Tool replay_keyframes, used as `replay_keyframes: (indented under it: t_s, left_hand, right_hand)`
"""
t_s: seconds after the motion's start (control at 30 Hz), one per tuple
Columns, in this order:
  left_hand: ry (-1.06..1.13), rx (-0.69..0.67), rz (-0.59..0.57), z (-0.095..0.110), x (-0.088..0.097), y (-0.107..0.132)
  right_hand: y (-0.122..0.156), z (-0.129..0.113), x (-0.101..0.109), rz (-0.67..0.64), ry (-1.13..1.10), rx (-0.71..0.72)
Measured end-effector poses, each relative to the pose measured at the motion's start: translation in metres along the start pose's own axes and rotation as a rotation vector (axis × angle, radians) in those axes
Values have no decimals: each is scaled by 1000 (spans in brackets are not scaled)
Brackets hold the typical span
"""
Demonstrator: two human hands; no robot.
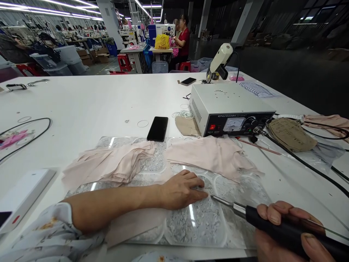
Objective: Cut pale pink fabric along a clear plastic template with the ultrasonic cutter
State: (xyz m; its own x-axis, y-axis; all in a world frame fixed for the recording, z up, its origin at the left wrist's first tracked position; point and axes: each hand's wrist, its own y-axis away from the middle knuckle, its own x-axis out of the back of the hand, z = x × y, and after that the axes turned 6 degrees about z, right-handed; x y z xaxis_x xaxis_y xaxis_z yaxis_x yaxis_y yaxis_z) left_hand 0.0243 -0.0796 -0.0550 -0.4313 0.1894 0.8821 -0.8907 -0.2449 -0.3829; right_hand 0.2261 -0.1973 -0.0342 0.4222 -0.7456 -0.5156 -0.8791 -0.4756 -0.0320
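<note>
My left hand (pixel 184 190) lies palm down across the middle of a glossy marbled mat (pixel 195 229), fingers stretched out and resting on it. Under that wrist and forearm runs a thin pale pink fabric strip (pixel 139 223), partly hidden by the arm. In my right hand (pixel 289 233), at the lower right, is a pen-shaped tool (pixel 267 221) with a black handle and a slim metal tip. The tip points left, close to my left fingertips. Beyond the hands, a left stack of pink fabric pieces (pixel 111 162) and a right stack (pixel 207 154) lie on the mat.
A grey control box (pixel 234 109) with a dial stands at back right, a thick cable (pixel 308 163) running from it. A black phone (pixel 157 128) rests at the mat's far edge. Brown card templates (pixel 291 134) lie right, a white box (pixel 25 196) left. A person (pixel 183 42) sits at a distant sewing machine.
</note>
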Motion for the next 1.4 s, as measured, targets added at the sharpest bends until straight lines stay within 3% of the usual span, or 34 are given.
replay_keyframes:
  t_s: [0.17,0.37,0.77,1.4]
  left_hand:
    - [2,-3,-7,1,1,-1]
    - [45,28,-25,-1,2,0]
    - [147,32,-26,-6,6,-1]
    - [73,-28,-34,-6,4,1]
  right_hand:
    - [1,1,5,-45,6,6]
    - [0,0,3,-6,1,-14]
    - [-3,4,4,-109,-60,15]
    - [-2,0,4,-92,-68,-23]
